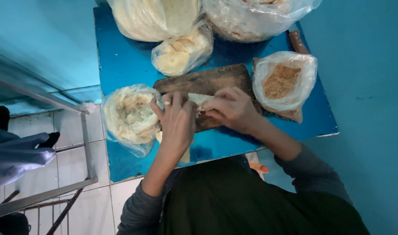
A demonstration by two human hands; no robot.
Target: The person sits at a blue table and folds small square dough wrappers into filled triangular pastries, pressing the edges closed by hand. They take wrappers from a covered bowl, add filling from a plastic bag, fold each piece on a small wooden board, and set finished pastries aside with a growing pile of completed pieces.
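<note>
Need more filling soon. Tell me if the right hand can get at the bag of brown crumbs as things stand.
Probably yes. The right hand rests on the wooden board, and the open bag of brown crumbs sits just beside it with nothing between.

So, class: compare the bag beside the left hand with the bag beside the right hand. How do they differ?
The left bag holds pale, crumpled, doughy sheets; the right bag holds brown crumbs. The left bag sits at the table's left edge and bulges; the right bag lies beside the board, its top rolled open. Both are clear plastic.
</note>
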